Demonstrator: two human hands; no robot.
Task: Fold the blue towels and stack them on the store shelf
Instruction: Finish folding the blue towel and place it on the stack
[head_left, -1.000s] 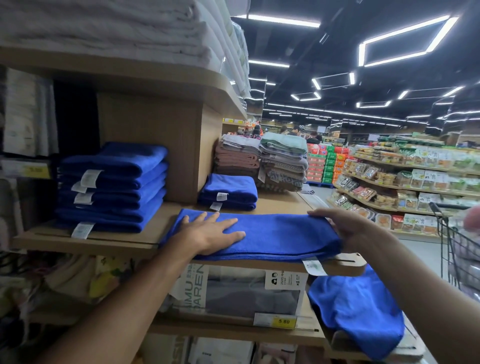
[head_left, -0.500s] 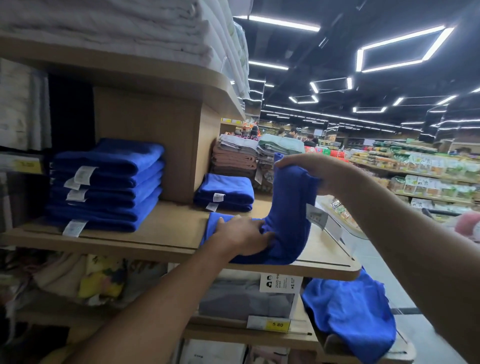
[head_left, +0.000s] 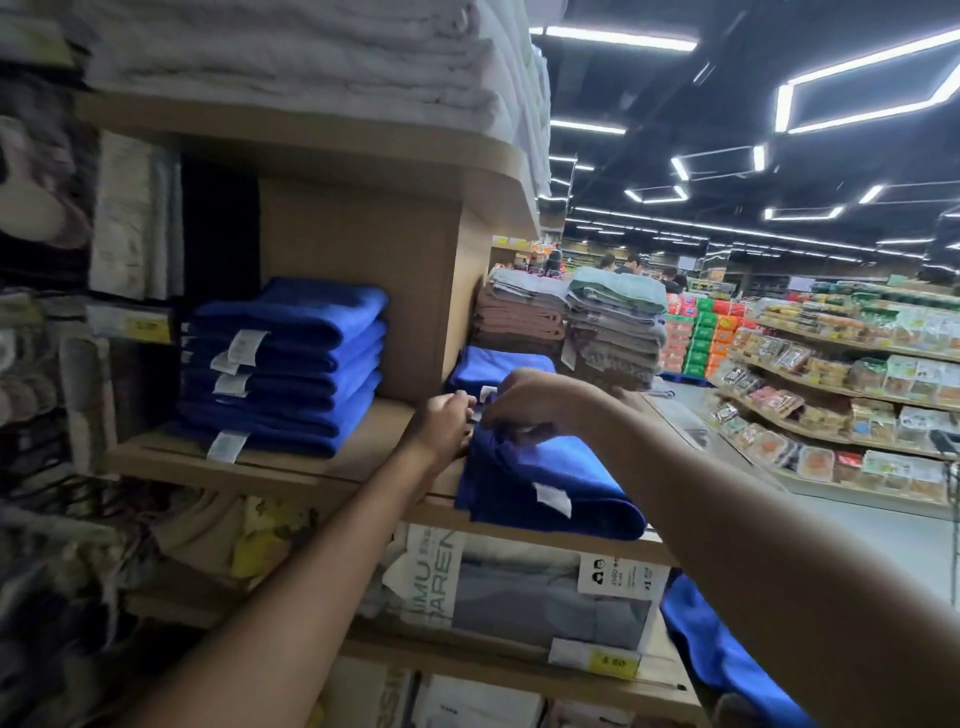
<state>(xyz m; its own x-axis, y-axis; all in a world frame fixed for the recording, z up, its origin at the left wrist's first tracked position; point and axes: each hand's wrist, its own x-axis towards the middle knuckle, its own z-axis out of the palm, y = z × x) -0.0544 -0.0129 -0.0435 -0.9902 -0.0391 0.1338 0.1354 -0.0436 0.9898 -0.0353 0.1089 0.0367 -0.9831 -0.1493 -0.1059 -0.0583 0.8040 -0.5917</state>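
A blue towel (head_left: 550, 480), folded in half with a white tag on its front, lies at the front edge of the wooden shelf (head_left: 322, 467). My left hand (head_left: 441, 421) holds its far left corner. My right hand (head_left: 530, 397) grips the top layer at the far edge, fingers curled into the cloth. Several folded blue towels (head_left: 291, 364) stand stacked at the shelf's left. A smaller pile of folded blue towels (head_left: 493, 371) sits just behind my hands. One unfolded blue towel (head_left: 722, 649) hangs over the lower shelf's right end.
White towels (head_left: 311, 57) fill the shelf above. Brown and grey folded towels (head_left: 571, 327) are stacked behind on the right. Packaged goods (head_left: 509, 587) with a price tag sit on the lower shelf. An aisle with food shelves (head_left: 841, 374) opens at right.
The towel lay long across the shelf edge; my right hand lifted its right end over to the left, halving it. Both hands now meet at the far left edge.
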